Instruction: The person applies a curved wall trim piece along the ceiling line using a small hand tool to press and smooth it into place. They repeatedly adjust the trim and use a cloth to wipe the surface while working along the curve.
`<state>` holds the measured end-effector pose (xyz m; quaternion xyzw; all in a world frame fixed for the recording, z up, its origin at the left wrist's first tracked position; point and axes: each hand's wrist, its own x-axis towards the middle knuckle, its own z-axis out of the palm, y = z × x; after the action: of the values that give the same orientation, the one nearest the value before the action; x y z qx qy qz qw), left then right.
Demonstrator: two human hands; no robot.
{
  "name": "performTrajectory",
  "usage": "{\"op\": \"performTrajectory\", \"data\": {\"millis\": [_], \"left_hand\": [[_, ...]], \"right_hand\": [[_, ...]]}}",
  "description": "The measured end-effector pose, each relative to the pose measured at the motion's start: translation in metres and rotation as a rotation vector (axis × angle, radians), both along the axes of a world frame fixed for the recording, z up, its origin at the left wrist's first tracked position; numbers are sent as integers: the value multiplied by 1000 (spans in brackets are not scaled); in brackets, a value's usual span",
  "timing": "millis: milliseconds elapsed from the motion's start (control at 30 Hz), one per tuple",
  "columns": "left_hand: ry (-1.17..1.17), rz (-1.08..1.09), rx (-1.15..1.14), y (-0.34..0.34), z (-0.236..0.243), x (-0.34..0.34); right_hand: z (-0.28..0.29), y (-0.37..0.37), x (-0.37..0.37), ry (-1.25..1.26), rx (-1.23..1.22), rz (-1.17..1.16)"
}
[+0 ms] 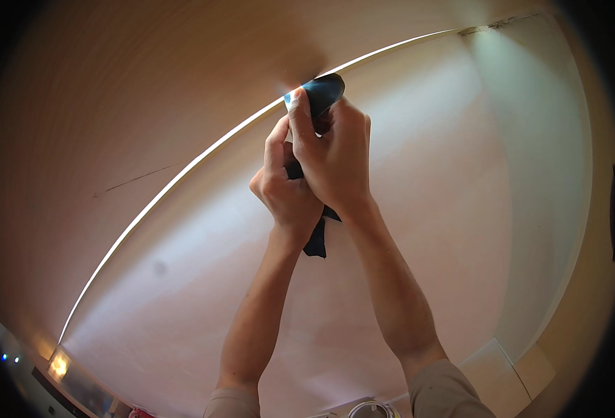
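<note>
Both of my arms reach up to a thin, bright light strip that runs along the edge of a wood-toned panel. My right hand pinches a dark blue-black cloth, thumb on its near side, and presses it to the strip. Just below and to the left, my left hand is closed, touching the right wrist area, with dark cloth showing between its fingers. A loose dark end hangs below the two hands. The left fingertips are partly hidden.
A pale pinkish board spreads behind my arms, meeting a grey-white side panel at right. A round coiled pale item lies at the bottom edge. A glowing lamp shows at lower left. Dark marks line the far corner.
</note>
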<state>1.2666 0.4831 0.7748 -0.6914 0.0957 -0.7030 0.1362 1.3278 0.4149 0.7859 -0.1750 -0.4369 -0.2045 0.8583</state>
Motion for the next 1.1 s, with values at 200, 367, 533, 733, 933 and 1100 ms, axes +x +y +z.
{"op": "performTrajectory", "data": {"millis": [200,367,533,733,933,1100], "left_hand": [[37,-31,-133,-10,-1,0],[110,12,73,-7,-1,7],[176,159,187,-3,-4,10],[213,247,195,8,1,17],[220,292,81,-2,2,21],[189,306,111,-1,3,25]], "right_hand": [[-3,4,1,134,74,23],[-29,-4,18,101,61,349],[-44,-22,55,-85,-138,384],[-42,-29,76,-174,-172,422],[-20,-28,101,13,-62,261],[-6,-22,119,-6,58,203]]}}
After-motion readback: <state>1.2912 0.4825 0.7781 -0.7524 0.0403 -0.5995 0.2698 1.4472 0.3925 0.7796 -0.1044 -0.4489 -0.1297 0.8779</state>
